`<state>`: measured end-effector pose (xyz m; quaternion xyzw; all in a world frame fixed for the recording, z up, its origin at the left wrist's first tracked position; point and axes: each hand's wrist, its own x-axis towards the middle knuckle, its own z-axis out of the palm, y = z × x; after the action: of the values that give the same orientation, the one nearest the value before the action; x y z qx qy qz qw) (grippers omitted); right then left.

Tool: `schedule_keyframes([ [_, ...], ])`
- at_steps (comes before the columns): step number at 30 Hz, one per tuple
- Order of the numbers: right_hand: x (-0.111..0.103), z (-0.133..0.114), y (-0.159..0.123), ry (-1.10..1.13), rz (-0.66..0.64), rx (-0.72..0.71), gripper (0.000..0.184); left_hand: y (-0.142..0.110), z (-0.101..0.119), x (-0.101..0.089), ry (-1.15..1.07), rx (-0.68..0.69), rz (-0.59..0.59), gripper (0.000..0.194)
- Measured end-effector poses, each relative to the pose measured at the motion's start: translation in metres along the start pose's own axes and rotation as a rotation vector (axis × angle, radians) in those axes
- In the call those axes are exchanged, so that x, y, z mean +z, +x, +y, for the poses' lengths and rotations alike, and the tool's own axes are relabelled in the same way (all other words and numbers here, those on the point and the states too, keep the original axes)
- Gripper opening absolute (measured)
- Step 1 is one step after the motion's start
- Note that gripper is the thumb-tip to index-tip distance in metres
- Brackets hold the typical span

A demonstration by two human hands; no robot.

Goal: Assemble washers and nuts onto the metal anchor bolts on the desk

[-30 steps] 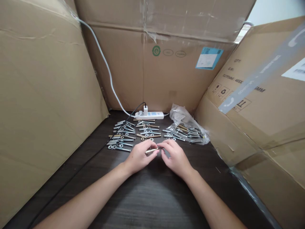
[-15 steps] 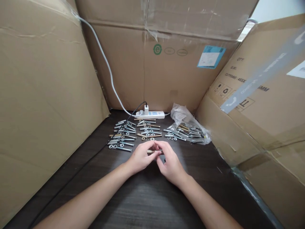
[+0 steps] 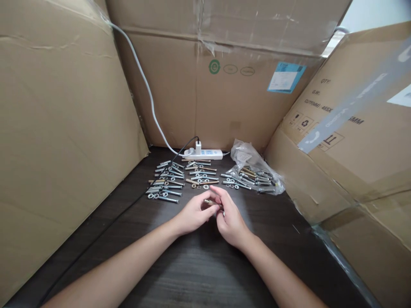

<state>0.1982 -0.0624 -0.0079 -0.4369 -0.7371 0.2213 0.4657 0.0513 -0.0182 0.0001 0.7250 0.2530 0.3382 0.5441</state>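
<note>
My left hand (image 3: 192,212) and my right hand (image 3: 229,218) meet over the dark table (image 3: 192,265), fingers pinched together on one small metal bolt (image 3: 210,202) held between them. Just beyond my fingertips lie rows of several bolts, nuts and washers (image 3: 180,179). To the right of those rows sits a clear plastic bag of more bolts (image 3: 253,171). What my right fingers grip on the bolt's end is hidden.
Cardboard boxes wall in the table on the left (image 3: 64,119), back (image 3: 218,85) and right (image 3: 353,137). A white power strip (image 3: 205,154) with a plugged charger lies against the back box, its white cable running up to the left.
My right hand has slid left and closed in on my left hand, and both now pinch the bolt; the bolt has tilted a little between the fingers.
</note>
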Motion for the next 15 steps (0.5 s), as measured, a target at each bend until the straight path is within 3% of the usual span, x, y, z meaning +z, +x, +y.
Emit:
schedule_keyframes([
  [4,0.003,0.002,-0.003,0.033,-0.004,-0.006,0.072,0.000,0.000,0.004,-0.093,-0.085,-0.049,0.024],
  [10,-0.002,0.006,-0.001,-0.031,-0.056,-0.090,0.067,-0.001,-0.002,0.008,0.013,0.021,-0.018,0.031],
  [15,-0.004,0.007,0.001,-0.085,-0.089,-0.091,0.070,-0.002,-0.008,0.014,-0.077,-0.018,-0.034,0.038],
])
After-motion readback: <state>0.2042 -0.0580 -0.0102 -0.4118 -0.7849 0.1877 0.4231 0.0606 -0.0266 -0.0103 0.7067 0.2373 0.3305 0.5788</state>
